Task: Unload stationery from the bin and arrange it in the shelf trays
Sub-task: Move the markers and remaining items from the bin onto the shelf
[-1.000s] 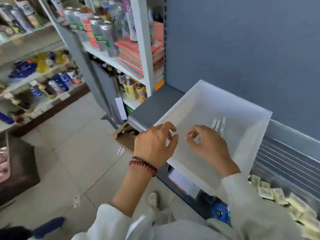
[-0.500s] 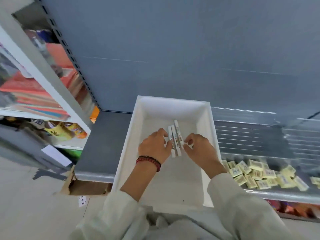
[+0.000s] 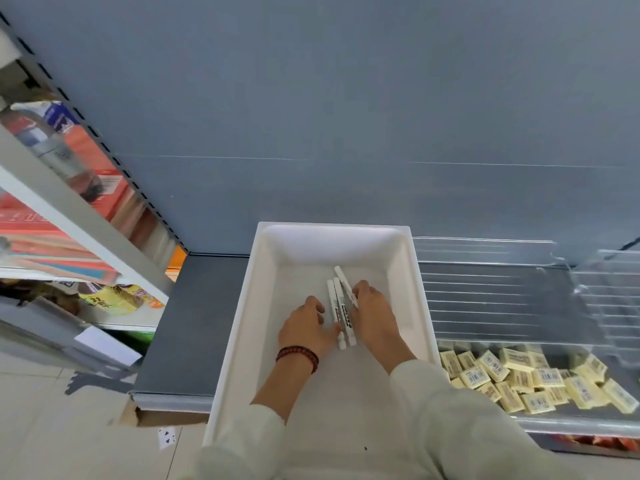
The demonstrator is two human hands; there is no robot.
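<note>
In the bin [image 3: 332, 227] beside erasers [image 3: 519, 375], left hand [image 3: 304, 323] and right hand [image 3: 373, 317], loosely spread, bracket three markers [image 3: 341, 306].

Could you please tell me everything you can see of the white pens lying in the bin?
Three slim white pens, plastic by the look, with dark print along their barrels, lie flat and side by side on the floor of the white bin. They point roughly away from the person, and the rightmost sits farther back. The left hand touches them from the left and the right hand from the right, as if pressing them together.
</note>
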